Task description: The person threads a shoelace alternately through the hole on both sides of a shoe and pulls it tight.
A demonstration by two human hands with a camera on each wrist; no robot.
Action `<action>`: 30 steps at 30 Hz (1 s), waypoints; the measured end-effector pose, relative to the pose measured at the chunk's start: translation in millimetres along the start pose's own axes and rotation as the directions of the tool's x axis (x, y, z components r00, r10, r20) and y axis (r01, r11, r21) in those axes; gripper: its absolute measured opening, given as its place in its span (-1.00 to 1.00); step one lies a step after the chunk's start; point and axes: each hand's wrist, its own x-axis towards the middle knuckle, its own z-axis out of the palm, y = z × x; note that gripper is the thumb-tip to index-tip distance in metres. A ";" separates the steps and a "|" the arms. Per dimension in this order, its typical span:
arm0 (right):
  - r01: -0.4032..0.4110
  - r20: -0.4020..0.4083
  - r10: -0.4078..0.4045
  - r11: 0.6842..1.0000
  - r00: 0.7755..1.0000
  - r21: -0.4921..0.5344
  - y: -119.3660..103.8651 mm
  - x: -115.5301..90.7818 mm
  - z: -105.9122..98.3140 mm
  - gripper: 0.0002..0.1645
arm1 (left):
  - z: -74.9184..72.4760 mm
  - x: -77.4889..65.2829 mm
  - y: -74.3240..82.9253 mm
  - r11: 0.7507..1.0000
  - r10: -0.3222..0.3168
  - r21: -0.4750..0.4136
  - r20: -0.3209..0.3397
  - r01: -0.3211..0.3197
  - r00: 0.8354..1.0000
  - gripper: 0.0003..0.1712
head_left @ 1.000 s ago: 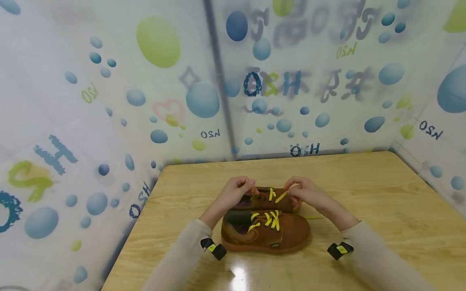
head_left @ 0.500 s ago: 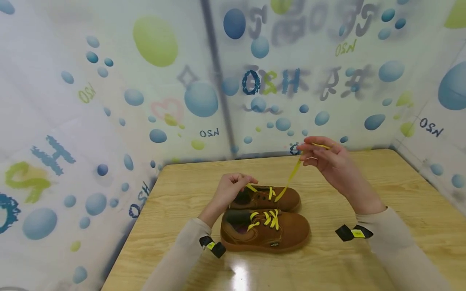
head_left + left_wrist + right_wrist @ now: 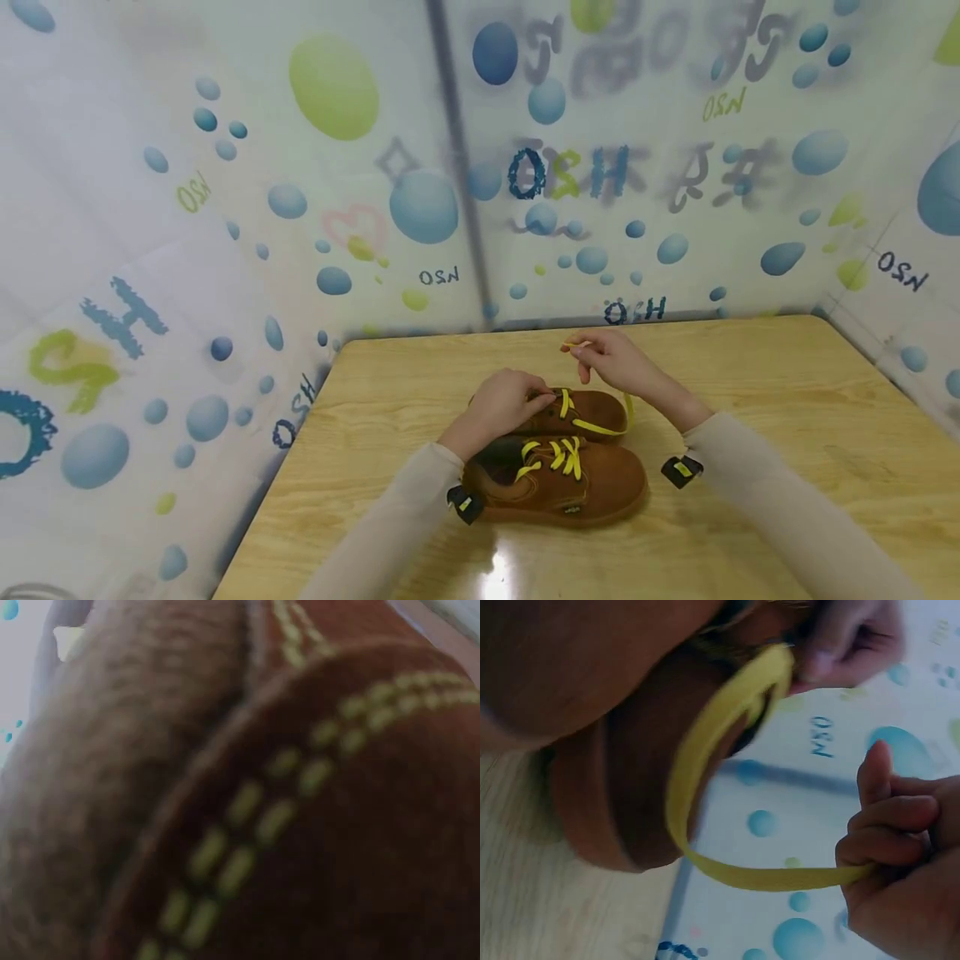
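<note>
- While both brown lace-up shoes lie on the wooden bench (image 3: pixel 787 392) with toes to the right, the far shoe (image 3: pixel 597 408) is the one being handled, its long axis running left to right.
- Beside it on the near side, the near shoe (image 3: pixel 600 483) is laced with yellow, with no hand working on it.
- The left hand (image 3: pixel 510 408) lies over the far shoe's opening, its grip narrow, thumb and fingertips pinching at the lacing edge; whether they also catch any lace cannot be told.
- The right hand (image 3: pixel 617 360) is raised above the far side of that shoe, clear of it, its grip curled round a yellow lace (image 3: pixel 681 772) with the tip poking out leftward at the fingertips.
- From that hand the lace drops in a slack loop by the toe and returns to the shoe's lacing.
- What seems to matter most: the lacing edge lies left, below and nearer than the lace tip, and the left hand is the closer one, already touching it.
</note>
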 end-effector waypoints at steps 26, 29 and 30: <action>0.248 0.086 -0.249 0.751 0.965 -0.611 9.1 20.0 33.6 -0.88 | 2.5 -1.1 -10.6 0.978 0.120 0.189 -0.162 -0.089 0.980 -0.90; 0.186 0.049 -0.189 0.821 0.981 -0.541 11.9 22.5 34.3 -0.92 | 0.2 0.7 -14.2 0.915 0.238 0.359 -0.116 -0.183 0.964 -0.95; 0.175 0.047 -0.176 0.837 0.983 -0.518 12.6 23.6 34.7 -0.92 | -0.2 1.4 -15.6 0.886 0.272 0.413 -0.096 -0.210 0.957 -0.91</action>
